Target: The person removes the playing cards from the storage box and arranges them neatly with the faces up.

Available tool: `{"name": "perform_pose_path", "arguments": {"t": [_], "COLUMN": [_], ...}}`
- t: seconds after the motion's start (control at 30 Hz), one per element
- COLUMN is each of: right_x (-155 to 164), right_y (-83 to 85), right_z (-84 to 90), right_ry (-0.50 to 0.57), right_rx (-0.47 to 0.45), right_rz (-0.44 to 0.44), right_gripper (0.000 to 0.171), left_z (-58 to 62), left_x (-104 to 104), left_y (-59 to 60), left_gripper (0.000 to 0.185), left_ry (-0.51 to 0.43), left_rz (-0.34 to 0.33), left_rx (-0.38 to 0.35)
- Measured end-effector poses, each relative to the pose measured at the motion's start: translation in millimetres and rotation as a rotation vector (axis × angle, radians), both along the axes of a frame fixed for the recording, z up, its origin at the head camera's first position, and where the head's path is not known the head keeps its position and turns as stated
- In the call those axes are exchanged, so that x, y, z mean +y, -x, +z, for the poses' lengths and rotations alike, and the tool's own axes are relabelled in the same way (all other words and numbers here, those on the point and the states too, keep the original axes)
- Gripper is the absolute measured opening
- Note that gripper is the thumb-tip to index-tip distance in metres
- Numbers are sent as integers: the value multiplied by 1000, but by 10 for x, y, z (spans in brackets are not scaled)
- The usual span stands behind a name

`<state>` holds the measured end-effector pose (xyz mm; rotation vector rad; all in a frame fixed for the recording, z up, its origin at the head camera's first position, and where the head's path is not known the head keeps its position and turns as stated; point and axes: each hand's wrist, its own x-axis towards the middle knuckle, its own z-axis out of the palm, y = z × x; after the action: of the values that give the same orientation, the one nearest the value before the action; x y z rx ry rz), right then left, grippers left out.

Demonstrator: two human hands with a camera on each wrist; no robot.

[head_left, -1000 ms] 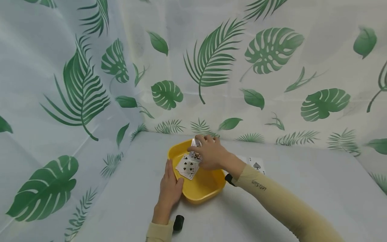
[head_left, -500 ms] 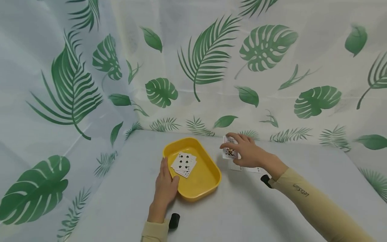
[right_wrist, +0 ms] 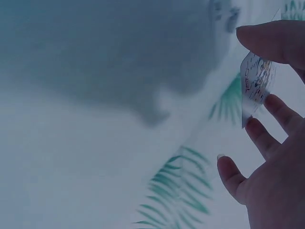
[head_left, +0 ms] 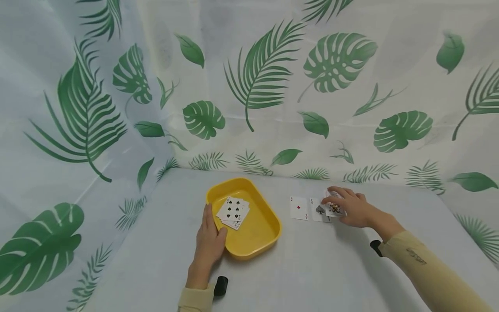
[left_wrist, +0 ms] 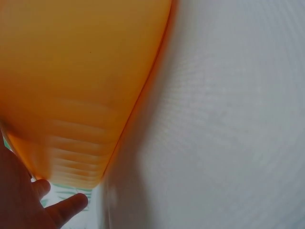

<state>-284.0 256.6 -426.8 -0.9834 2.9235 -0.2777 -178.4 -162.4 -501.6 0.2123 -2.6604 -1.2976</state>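
the right hand [head_left: 352, 211] holds one patterned court playing card [head_left: 334, 208] low over the white cloth-covered table [head_left: 335, 268], at the right end of a short row of face-up cards. the row runs left to right: a red ace of diamonds card [head_left: 299, 208], then a black ace of spades card [head_left: 319, 210], then the held card, which partly overlaps or sits just beside the spade ace; which of the two cannot be told. the open place in the row lies to the right of the spade ace, directly under the right hand. the cards' long axes run away from the person, roughly parallel.

grip, right: the thumb and the fingers [right_wrist: 274, 40] pinch the card by its edges. in the right wrist view the card [right_wrist: 256, 81] stands tilted, face partly toward the palm, with the lower fingers spread and relaxed beneath it. whether the card already touches the table cannot be told.

grip, left: the left hand [head_left: 208, 242] rests against the near left wall of the shallow yellow plastic tray [head_left: 269, 234], fingers nearly straight along the rim, thumb over the edge. it steadies the tray and grasps nothing else. the left wrist view shows the tray's outer wall [left_wrist: 81, 86] close against that hand.

inside the tray lies a loose fanned pile of playing cards [head_left: 234, 211], a black spade number card on top. the pile is well apart from the right hand and near the left.
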Motion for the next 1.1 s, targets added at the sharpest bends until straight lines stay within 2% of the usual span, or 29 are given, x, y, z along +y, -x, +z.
{"name": "perform_pose_path", "arguments": {"t": [0.17, 0.4, 0.6, 0.7, 0.93, 1.1], "right_x": [179, 316, 352, 344, 322, 347], "right_y": [67, 191, 197, 198, 227, 220], "right_z": [-141, -279, -306, -297, -293, -237], "right_ry": [-36, -43, -58, -63, -62, -38], "right_rx": [-30, -130, -198, -214, -254, -224], "right_rz": [-73, -149, -129, -105, -96, -93], "right_gripper": [60, 64, 63, 63, 62, 61], "left_z": [6, 23, -3, -18, -16, -6], "left_x": [-20, -28, -16, -19, -21, 5], "left_y": [14, 20, -13, -29, -36, -26], "left_gripper": [83, 82, 82, 82, 82, 82], "left_ry": [2, -2, 4, 5, 7, 3], "left_rz": [-2, 2, -5, -1, -2, -7], "left_rx": [15, 42, 29, 5, 4, 20]}}
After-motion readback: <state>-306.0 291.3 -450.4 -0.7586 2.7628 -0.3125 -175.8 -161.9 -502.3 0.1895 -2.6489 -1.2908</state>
